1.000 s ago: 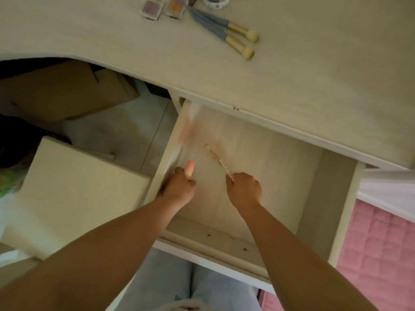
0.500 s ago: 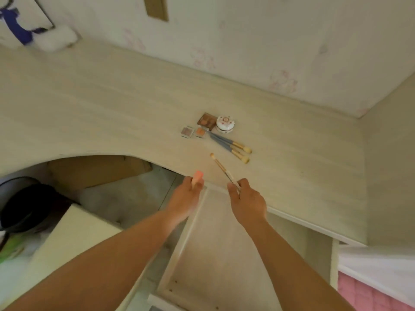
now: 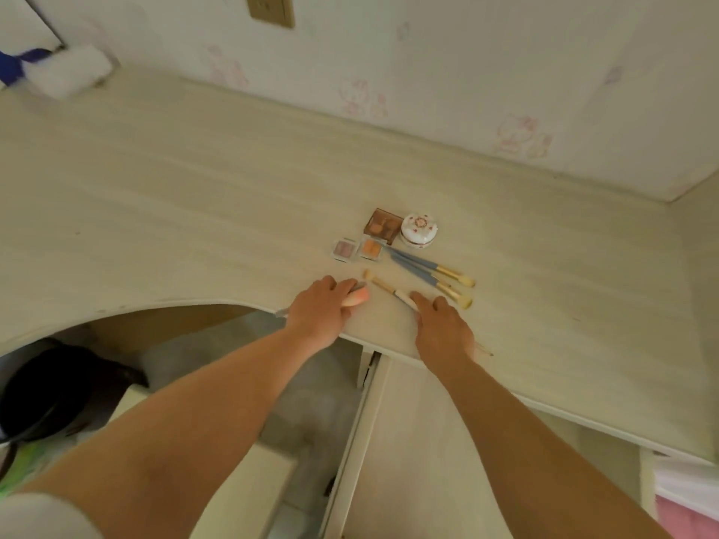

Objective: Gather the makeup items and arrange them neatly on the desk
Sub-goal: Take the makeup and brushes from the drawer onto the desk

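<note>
My left hand (image 3: 320,308) lies on the pale desk (image 3: 194,212) near its front edge, fingers curled round a brush with a pink tip (image 3: 357,296). My right hand (image 3: 441,320) holds the lower end of a thin gold-handled brush (image 3: 383,286) that lies flat on the desk, pointing up-left. Beyond them sit two small square eyeshadow pans (image 3: 357,249), a brown palette (image 3: 381,225), a round white floral jar (image 3: 419,229) and two blue-handled brushes (image 3: 428,272).
The drawer (image 3: 420,461) stands pulled out under the desk, below my right arm. A white and blue fluffy object (image 3: 66,70) lies at the desk's far left. A black bin (image 3: 46,390) sits on the floor to the left. The wall runs close behind the desk.
Both hands rose from the open drawer to the desktop, each carrying a brush. The brushes now rest on the desk beside the other makeup items.
</note>
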Available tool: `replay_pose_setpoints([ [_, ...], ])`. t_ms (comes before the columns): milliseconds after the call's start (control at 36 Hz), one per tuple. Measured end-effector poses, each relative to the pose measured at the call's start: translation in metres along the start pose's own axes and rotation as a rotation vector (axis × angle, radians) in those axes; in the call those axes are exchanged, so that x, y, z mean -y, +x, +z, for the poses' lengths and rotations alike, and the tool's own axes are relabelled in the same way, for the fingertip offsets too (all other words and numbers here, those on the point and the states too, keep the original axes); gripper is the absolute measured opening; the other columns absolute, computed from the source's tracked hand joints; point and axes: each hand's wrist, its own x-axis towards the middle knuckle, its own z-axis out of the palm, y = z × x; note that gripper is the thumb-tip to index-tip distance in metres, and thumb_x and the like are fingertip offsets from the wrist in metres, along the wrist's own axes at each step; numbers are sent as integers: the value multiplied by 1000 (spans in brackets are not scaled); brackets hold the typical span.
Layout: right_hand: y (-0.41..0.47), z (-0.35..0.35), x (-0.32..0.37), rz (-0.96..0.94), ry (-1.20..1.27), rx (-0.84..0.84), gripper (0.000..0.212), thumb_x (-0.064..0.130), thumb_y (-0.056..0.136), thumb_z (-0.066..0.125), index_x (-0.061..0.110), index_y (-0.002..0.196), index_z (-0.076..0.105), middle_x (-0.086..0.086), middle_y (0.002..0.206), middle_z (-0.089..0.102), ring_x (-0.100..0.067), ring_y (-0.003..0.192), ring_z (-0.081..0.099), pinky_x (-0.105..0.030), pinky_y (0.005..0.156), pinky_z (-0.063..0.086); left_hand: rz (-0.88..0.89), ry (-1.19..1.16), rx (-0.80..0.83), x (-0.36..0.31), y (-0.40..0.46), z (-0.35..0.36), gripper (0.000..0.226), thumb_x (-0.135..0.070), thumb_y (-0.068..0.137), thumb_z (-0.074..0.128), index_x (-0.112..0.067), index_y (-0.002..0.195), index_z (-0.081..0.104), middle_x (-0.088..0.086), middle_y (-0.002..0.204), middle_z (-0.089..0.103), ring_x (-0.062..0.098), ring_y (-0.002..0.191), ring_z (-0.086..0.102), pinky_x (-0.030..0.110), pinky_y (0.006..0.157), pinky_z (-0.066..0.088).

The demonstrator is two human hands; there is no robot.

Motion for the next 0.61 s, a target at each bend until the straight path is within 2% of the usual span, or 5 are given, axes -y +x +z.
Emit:
replay_pose_setpoints([
  [111,20,-2,5,27,0,-52,50,18,98,34,31,145,21,-8,134,36,-25,118,42,-34,94,39,97,146,-87,4,20,-1,48,-29,95,43,-30,141,30,4,123,45,25,114,42,35,90,35],
  [278,44,-4,4,70,-4,-127,49,16,97,36,32,143,28,-10,132,35,-30,116,40,-38,95,37,191,264,-174,9,47,-7,48,-34,96,40,-34,142,27,4,126,42,26,114,39,36,93,30],
  [472,62,1,11,111,-43,-228,53,18,96,35,37,144,25,-5,133,33,-28,118,33,-36,99,29,264,228,-223,19,61,3,46,-32,93,43,-34,138,36,3,127,45,29,117,39,42,109,22],
  [611,64,12,10,143,76,-342,44,26,94,43,34,138,42,-4,135,40,-28,118,36,-38,101,25,258,187,-277,27,64,13,48,-44,87,31,-35,134,36,4,124,48,27,116,37,50,110,24],
])
